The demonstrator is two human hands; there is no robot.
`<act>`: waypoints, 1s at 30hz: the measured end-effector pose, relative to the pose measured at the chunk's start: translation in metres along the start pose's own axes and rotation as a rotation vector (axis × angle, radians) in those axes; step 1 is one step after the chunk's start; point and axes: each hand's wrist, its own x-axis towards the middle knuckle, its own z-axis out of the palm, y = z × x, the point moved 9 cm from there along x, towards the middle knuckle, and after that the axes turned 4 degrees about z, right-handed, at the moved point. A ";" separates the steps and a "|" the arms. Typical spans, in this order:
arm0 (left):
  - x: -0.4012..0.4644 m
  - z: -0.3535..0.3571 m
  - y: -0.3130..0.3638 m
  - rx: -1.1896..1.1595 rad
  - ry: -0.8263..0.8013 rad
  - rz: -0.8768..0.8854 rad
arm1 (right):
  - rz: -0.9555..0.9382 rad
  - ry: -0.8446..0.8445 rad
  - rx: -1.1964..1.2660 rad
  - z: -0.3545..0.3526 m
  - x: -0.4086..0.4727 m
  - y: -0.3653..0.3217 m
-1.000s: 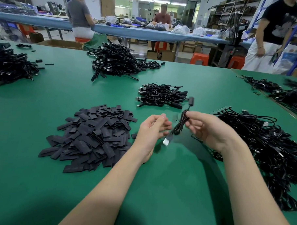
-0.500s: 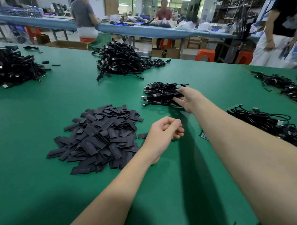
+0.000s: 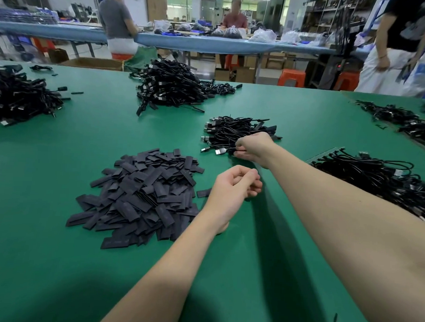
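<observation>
Scores of flat, matte black sleeves [image 3: 142,194] — short rectangular strips — lay in a loose heap on the smooth green table [image 3: 44,263]. Beyond that heap and to its right sat the small cable pile [image 3: 230,130], thin glossy black cords in tangled coils, with silver metal plugs poking out on the heap's side. Our right hand [image 3: 254,146] rested at the pile's edge, fingers curled round a few strands; the fingertips were buried among the cords and hard to make out. Our left hand [image 3: 234,188] lay just right of the heap, loosely curled with thumb against forefinger, nothing visible in it. One stray sleeve [image 3: 203,192] lay between the heap and that hand. Far right of the heap, a bigger cable mass [image 3: 376,177] was partly hidden by our right forearm — and cut off at the frame's edge.
</observation>
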 end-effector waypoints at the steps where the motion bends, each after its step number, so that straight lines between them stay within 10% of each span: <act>1: 0.000 0.000 0.000 0.002 0.002 0.001 | -0.005 -0.008 0.006 0.004 0.002 0.000; 12: -0.001 0.001 0.002 0.012 -0.007 -0.004 | -0.197 -0.048 -0.425 0.015 -0.012 -0.022; 30: -0.003 0.000 0.004 0.041 -0.013 0.022 | -0.294 -0.017 -0.440 -0.068 -0.099 0.026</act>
